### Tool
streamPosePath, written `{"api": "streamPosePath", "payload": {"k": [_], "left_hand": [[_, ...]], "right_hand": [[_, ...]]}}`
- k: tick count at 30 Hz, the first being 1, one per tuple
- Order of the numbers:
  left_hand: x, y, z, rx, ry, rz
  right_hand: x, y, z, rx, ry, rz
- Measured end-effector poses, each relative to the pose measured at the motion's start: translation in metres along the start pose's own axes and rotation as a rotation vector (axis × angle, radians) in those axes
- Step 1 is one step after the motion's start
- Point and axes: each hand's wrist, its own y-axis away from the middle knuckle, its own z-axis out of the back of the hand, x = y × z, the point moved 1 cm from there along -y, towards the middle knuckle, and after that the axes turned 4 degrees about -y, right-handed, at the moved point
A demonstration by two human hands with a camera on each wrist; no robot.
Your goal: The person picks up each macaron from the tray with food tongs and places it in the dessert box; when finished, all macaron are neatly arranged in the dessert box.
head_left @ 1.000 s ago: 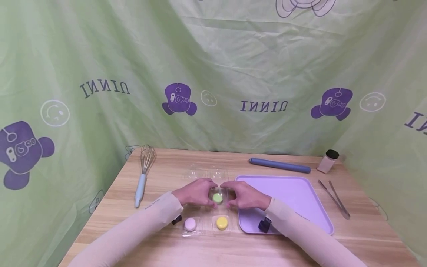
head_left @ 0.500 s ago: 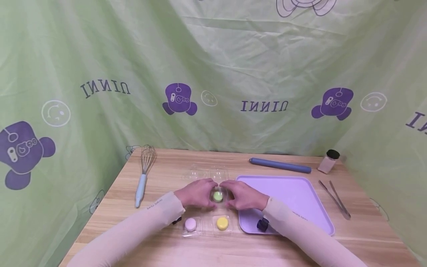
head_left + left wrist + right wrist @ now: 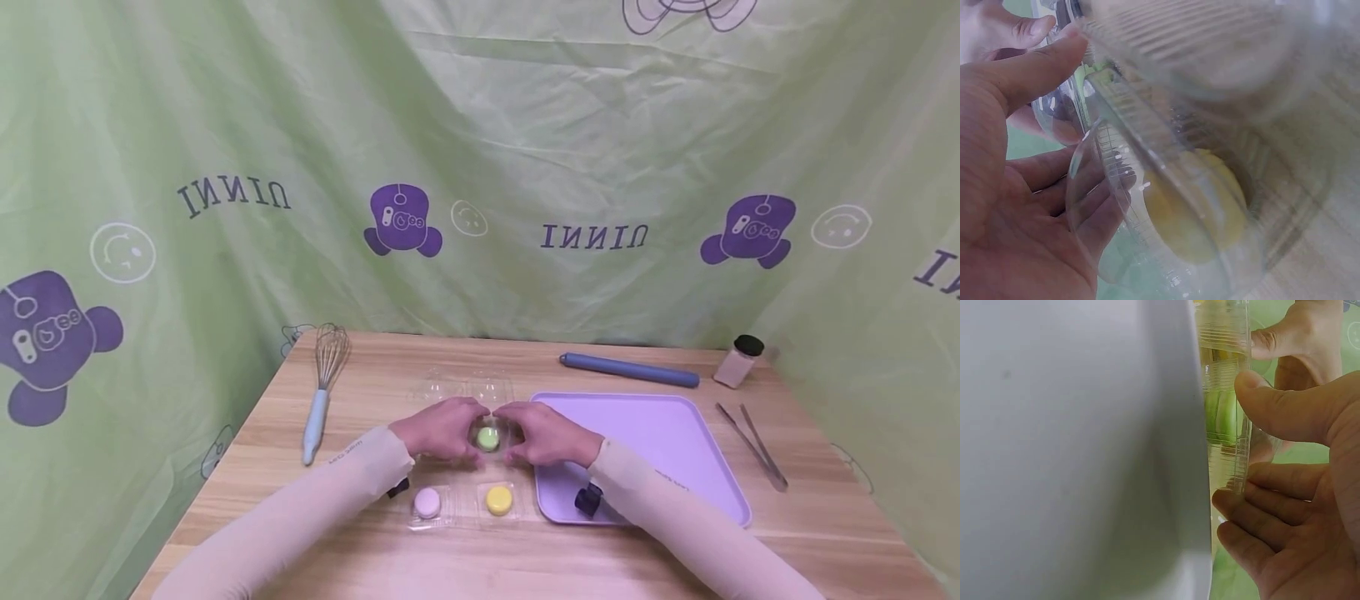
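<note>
Both hands meet over a clear plastic macaron box in the middle of the table. Its compartments bear a green macaron [image 3: 487,438], a pink macaron [image 3: 427,502] and a yellow macaron [image 3: 498,500]. My left hand [image 3: 444,428] and right hand [image 3: 551,433] frame the green macaron's compartment, thumbs and fingers gripping its edges from either side. In the left wrist view, a blurred yellowish macaron [image 3: 1194,206] shows through a clear dome beside the palm. In the right wrist view, my thumb and fingertips touch the box's ribbed edge [image 3: 1241,425], near the green macaron.
A lilac tray [image 3: 630,417] lies right of the box, under my right wrist. A whisk [image 3: 322,392] is at the left, a blue rolling pin [image 3: 628,370] at the back. A black-lidded jar [image 3: 738,362] and metal tongs [image 3: 753,447] stand and lie at the right.
Both hands stay around the green macaron's compartment and shift only slightly. The green macaron appears slightly higher in the head view than a second ago.
</note>
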Motion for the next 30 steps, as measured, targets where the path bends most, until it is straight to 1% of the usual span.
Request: {"api": "streamPosePath", "payload": {"k": [4,10,15,23,25,26,28,30], "left_hand": [[-0.002,0.002,-0.001,0.011,0.001,-0.005],[-0.002,0.004,-0.006,0.018,0.000,0.011],[-0.002,0.005,-0.003,0.018,0.009,0.012],[-0.002,0.007,0.000,0.012,0.024,0.039],[-0.002,0.009,0.004,-0.007,0.037,0.038],[-0.001,0.010,0.007,-0.030,0.046,0.032],[0.002,0.013,0.016,-0.075,0.074,0.035],[0.008,0.015,0.026,-0.126,0.110,0.043]], "right_hand": [[0.000,0.002,-0.001,0.009,0.011,-0.018],[0.000,0.003,-0.002,0.018,-0.003,-0.027],[-0.001,0.003,-0.002,0.013,0.014,-0.016],[-0.001,0.005,0.002,-0.004,0.017,-0.014],[-0.001,0.006,0.004,-0.040,0.018,-0.003],[-0.001,0.006,0.006,-0.068,0.012,0.006],[-0.001,0.005,0.011,-0.140,0.002,0.019],[-0.003,0.002,0.018,-0.217,-0.040,0.023]]}}
